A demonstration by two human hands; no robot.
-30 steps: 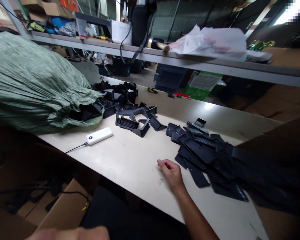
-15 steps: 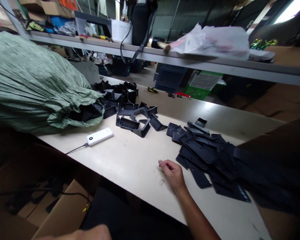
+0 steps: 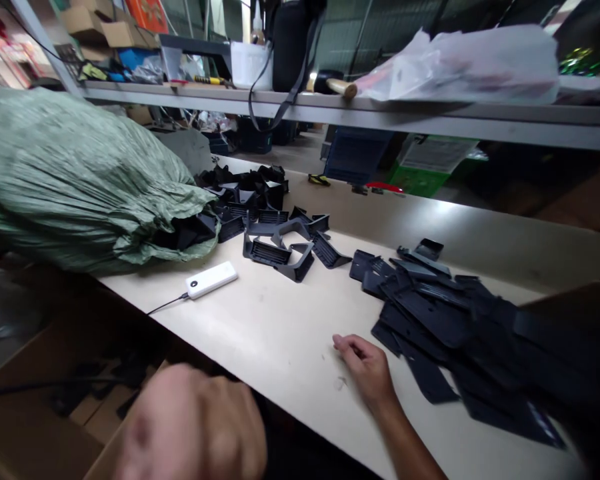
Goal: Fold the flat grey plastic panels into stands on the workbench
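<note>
Low in the view, close to the camera, my left hand (image 3: 195, 427) is raised in front of the table's near edge. It is blurred, its knuckles bulge, and its fingers are too smeared to read. On the table rests my right hand (image 3: 363, 367), its fingers curled in with the thumb against them and nothing visible in them. Just right of it lies a heap of flat black plastic panels (image 3: 420, 313), apart from the hand. Farther off, several black angled plastic frames with slotted grilles (image 3: 267, 253) are scattered on the table (image 3: 280, 313).
A large green woven sack (image 3: 80, 180) lies at the left, black parts showing in its mouth. A white power bank (image 3: 213, 279) with a cable lies before it. Above runs a shelf (image 3: 430, 117) with a mallet (image 3: 340, 87) and plastic bag (image 3: 460, 67). Below left stands a cardboard box (image 3: 25, 413).
My left hand has risen farther into view from the bottom edge. My right hand stays curled on the table. The camera has turned slightly, shifting the whole scene.
</note>
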